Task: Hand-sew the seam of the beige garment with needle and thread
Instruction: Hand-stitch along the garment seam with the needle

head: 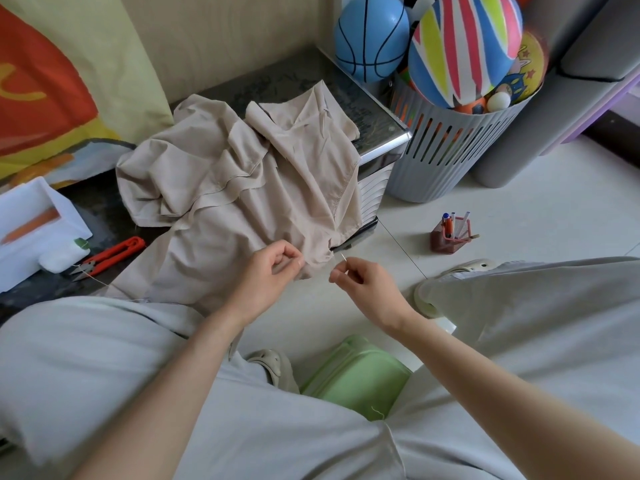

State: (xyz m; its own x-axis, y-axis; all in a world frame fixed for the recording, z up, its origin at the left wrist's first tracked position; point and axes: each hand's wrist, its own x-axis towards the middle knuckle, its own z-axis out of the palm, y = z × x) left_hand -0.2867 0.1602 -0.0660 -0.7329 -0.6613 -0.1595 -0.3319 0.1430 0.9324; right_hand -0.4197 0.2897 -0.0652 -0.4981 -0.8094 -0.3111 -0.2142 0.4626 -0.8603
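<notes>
- Dark worktop (270, 81) carries the crumpled beige garment (242, 188), front edge hanging toward your lap; red snips (114, 254) left of it
- Grey basket (450, 150) of balls on white floor (519, 220)
- Your left hand (273, 271) pinches the garment's front edge
- Your right hand (363, 282) pinches the needle (343, 258), just beside that edge
</notes>
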